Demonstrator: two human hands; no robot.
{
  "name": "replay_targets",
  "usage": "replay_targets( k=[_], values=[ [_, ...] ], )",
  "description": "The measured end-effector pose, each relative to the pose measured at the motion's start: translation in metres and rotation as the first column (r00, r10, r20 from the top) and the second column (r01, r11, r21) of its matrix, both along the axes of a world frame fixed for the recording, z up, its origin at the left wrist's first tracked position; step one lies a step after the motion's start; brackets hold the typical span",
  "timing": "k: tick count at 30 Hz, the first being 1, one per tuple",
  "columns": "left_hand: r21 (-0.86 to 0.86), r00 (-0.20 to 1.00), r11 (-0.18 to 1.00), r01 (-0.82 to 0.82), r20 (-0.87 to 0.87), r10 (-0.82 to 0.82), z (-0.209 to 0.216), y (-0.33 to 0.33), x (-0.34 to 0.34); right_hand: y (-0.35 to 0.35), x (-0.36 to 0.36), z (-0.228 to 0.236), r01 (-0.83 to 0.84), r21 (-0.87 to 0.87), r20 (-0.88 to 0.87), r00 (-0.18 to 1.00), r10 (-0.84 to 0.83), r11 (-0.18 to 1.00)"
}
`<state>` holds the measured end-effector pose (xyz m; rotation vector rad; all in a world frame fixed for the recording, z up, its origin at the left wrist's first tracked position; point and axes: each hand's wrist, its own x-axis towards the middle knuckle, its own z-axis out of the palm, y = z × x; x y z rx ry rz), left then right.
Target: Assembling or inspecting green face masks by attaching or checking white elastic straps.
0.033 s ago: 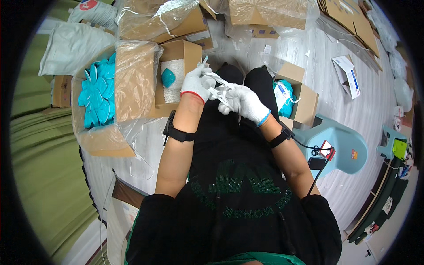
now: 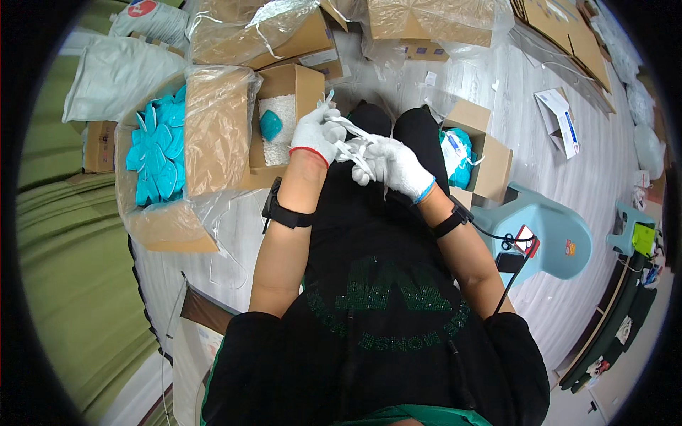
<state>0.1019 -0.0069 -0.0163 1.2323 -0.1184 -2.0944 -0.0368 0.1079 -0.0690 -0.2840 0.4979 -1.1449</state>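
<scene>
My left hand (image 2: 315, 135), in a white glove with a red cuff, is closed on white straps (image 2: 349, 128) above my lap. A small teal edge shows at its fingertips; the rest of that piece is hidden. My right hand (image 2: 394, 165), in a white glove with a blue cuff, pinches the same bundle of straps. Left of my hands stands an open carton (image 2: 306, 77) with white grainy-looking contents and one teal folded mask (image 2: 270, 126) on top. Farther left, a plastic-lined carton (image 2: 219, 131) holds many teal mask-like pieces (image 2: 160, 153).
Right of my knees is a carton (image 2: 495, 169) with teal masks and white straps inside. A light blue plastic stool (image 2: 565, 238) holds scissors, a dark device and a cable running to my right wrist. Plastic-covered cartons (image 2: 430, 21) line the far side; white sacks (image 2: 117, 78) lie far left.
</scene>
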Motion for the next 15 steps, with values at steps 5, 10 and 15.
replay_targets(
  k=[5,10,15],
  values=[
    [-0.032,1.0,0.999,0.027,-0.007,-0.027,-0.013,-0.004,0.005,-0.002,-0.006,0.013,-0.031,0.034,0.118,0.993,0.027,0.999],
    [-0.015,0.98,0.98,0.196,-0.015,-0.196,0.002,0.001,0.01,-0.001,-0.023,-0.012,0.101,0.039,-0.236,0.968,-0.089,0.994],
    [0.108,0.977,0.984,0.139,-0.179,-0.118,-0.021,0.002,0.02,0.006,-0.026,0.009,0.191,0.007,-0.435,0.885,-0.169,0.982]
  ],
)
